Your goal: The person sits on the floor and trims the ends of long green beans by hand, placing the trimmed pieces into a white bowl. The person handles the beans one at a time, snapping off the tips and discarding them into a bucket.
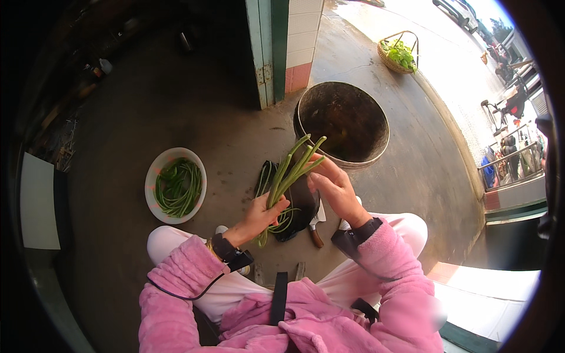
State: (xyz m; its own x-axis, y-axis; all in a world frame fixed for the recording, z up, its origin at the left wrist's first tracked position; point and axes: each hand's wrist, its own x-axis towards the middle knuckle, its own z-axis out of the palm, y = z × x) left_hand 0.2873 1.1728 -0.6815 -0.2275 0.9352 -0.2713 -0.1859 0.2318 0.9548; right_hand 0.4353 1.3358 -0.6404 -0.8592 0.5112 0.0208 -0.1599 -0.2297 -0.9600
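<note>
My left hand (259, 215) is closed around a bundle of long green stems (282, 182), their cut ends pointing up and away from me. My right hand (334, 187) is at the upper ends of that bundle, with bent fingers against an outer stem; the exact fingertip contact is partly hidden. Below the hands lies a black plastic bag (304, 216) with more thin green stems on it. Beside the bag, a knife (316, 236) with a wooden handle rests on the floor. To the left stands a white basin (150, 194) holding coiled green stems (176, 197).
A large round metal bucket (298, 115) with dark insides stands just beyond my right hand. Farther off, a wicker basket (393, 66) holds leafy greens. A green door post (266, 65) and tiled wall end rise ahead. Both my knees flank the work spot.
</note>
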